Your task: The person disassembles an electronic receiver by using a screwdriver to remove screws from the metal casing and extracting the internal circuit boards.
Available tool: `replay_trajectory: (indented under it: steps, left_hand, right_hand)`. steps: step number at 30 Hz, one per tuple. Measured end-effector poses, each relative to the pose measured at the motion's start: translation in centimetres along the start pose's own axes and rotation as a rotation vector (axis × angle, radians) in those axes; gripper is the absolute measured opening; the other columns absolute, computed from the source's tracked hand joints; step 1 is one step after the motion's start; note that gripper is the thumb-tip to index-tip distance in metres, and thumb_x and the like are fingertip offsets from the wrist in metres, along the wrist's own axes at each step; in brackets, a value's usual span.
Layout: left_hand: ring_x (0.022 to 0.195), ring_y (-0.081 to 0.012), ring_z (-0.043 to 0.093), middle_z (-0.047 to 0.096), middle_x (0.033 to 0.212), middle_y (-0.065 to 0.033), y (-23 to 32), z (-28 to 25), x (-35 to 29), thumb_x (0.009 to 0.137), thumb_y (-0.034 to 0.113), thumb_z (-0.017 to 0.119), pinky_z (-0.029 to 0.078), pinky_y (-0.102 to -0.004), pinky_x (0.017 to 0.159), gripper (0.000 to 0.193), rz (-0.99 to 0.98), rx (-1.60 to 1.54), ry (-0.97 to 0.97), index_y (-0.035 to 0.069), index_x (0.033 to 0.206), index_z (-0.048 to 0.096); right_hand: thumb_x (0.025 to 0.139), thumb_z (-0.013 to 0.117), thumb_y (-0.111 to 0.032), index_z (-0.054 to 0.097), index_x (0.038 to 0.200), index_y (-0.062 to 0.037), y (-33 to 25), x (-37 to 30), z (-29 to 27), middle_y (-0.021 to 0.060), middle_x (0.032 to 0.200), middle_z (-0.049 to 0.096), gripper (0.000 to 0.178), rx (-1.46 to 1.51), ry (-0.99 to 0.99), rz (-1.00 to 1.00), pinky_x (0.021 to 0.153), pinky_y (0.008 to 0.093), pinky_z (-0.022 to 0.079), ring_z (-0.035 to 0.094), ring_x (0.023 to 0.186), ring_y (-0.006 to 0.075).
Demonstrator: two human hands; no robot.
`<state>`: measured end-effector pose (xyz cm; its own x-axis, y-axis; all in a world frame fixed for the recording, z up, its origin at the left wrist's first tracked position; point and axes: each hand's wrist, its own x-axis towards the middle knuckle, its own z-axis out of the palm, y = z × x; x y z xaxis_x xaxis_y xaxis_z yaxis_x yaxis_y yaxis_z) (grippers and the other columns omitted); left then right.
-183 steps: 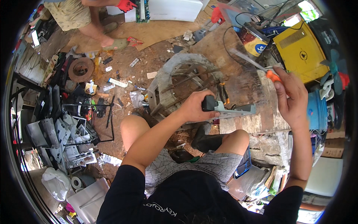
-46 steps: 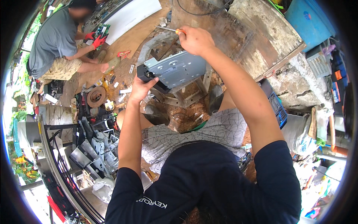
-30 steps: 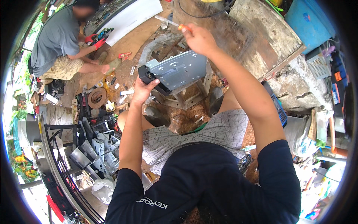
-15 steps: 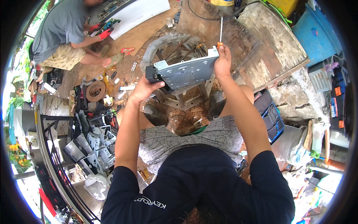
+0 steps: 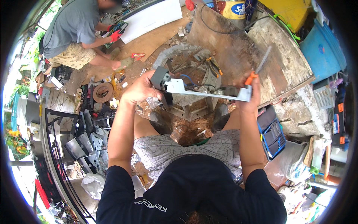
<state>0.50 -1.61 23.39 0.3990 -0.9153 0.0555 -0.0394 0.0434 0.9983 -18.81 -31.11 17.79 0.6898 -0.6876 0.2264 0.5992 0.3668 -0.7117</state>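
A flat grey metal casing point(image 5: 177, 86) hangs between my hands, turned so that mostly its thin edge shows. At its left end is a dark boxy part point(image 5: 161, 76), which my left hand point(image 5: 141, 87) grips with the thumb on the near side. My right hand point(image 5: 250, 106) is at the casing's right end. It also holds a screwdriver point(image 5: 252, 77) by its orange handle, the shaft pointing up and to the right, away from the casing. Some of my right fingers are hidden behind the metal.
Below the casing stands a round frame with a grey ring point(image 5: 167, 56); pliers point(image 5: 215, 67) lie on it. A wooden board point(image 5: 279, 56) is at the right, a blue bin point(image 5: 320, 48) beyond. Metal scrap point(image 5: 95, 145) lies left. A co-worker point(image 5: 72, 30) in red gloves handles a circuit board.
The casing has tipped from showing its broad face to edge-on. My right hand has moved right and nearer with the screwdriver, which now leans right. The co-worker's hands shifted slightly.
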Motion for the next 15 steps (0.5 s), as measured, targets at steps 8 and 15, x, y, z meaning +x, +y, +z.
replay_trajectory:
  steps: [8, 15]
  left_hand:
    - [0.099, -0.0138, 0.059, 0.067, 0.107, -0.0057, 2.9, 5.0, 0.8, 0.088, 0.060, 0.066, 0.046, -0.0287, 0.089, 0.072, 0.154, 0.037, 0.171, 0.000, 0.126, 0.056]
    - [0.114, -0.0198, 0.059, 0.058, 0.129, -0.0119, 5.6, 3.8, 2.4, 0.078, 0.010, 0.082, 0.049, -0.0355, 0.094, 0.061, 0.401, 0.758, 0.353, 0.012, 0.132, 0.054]
  right_hand:
    - [0.099, 0.046, -0.046, 0.051, 0.105, -0.0049, -7.4, -0.6, 2.9, 0.0014, 0.068, 0.041, 0.042, -0.175, -0.474, -0.141, 0.069, 0.0363, 0.040, 0.040, 0.056, 0.0133]
    - [0.095, 0.061, -0.040, 0.056, 0.106, -0.0028, -5.5, -0.4, 3.5, 0.0037, 0.088, 0.056, 0.039, -0.249, -0.367, -0.109, 0.067, 0.0259, 0.039, 0.049, 0.075, 0.0112]
